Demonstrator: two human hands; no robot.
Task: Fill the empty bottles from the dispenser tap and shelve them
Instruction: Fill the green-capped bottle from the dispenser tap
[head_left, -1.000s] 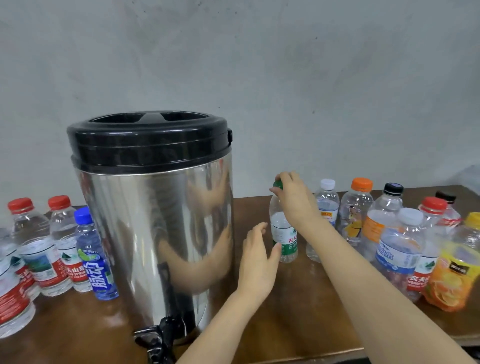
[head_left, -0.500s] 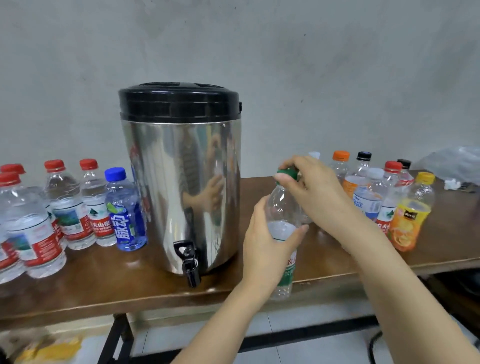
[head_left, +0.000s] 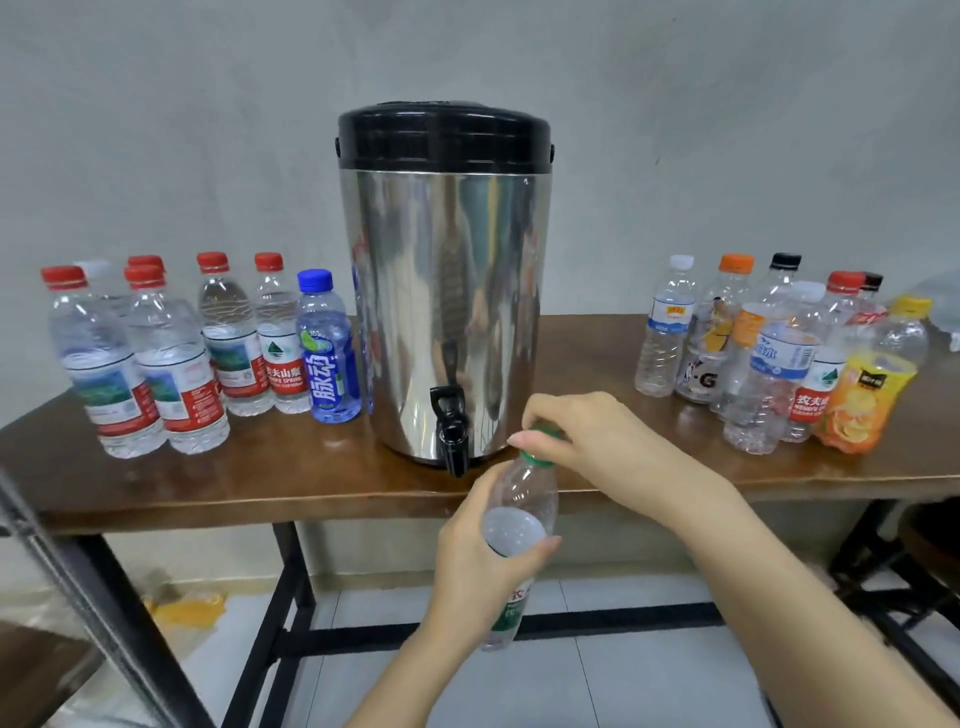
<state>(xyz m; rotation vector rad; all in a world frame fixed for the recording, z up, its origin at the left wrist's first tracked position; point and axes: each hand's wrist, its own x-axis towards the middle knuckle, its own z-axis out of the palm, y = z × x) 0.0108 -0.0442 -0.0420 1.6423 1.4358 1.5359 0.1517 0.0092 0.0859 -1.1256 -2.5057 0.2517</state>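
A steel dispenser (head_left: 447, 291) with a black lid stands mid-table, its black tap (head_left: 451, 431) over the front edge. I hold a clear green-capped bottle (head_left: 522, 514) in front of the table, just right of and below the tap. My left hand (head_left: 475, 566) grips its body. My right hand (head_left: 587, 441) pinches the green cap (head_left: 540, 434) from above. Several empty bottles (head_left: 769, 353) with mixed caps stand right of the dispenser. Several water-filled bottles (head_left: 171, 353) stand to its left.
The brown table (head_left: 270, 478) has a black metal frame beneath it. A slanted metal post (head_left: 78, 582) crosses the lower left. A dark stool (head_left: 930, 545) sits under the table's right end. The floor is light tile.
The bottle has come off the table and down in front of its edge, near the tap. My left hand now wraps its body; my right hand stays on the cap. The view pulled back.
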